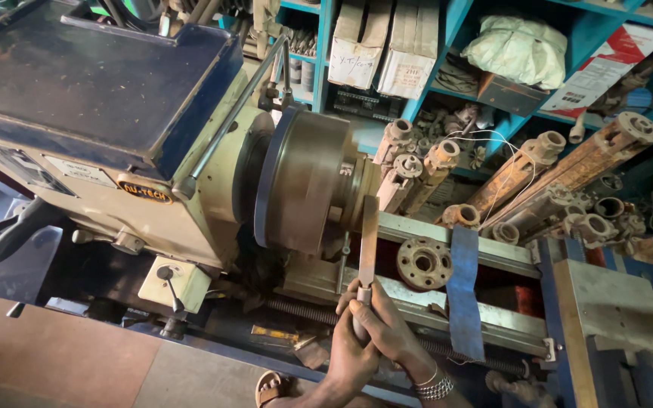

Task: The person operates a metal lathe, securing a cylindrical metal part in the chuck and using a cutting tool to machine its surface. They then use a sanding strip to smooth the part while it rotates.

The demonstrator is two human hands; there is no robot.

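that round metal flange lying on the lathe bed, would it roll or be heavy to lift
The flange lies flat on the lathe bed, so it probably won't roll. Thick, rusty metal suggests it is heavy for its size, stiff, and rough rather than slippery.

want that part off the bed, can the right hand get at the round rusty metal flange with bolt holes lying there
Probably yes: the round rusty metal flange lies uncovered on the lathe bed, just above the right hand. But that hand and the left hand both grip the flat metal file.
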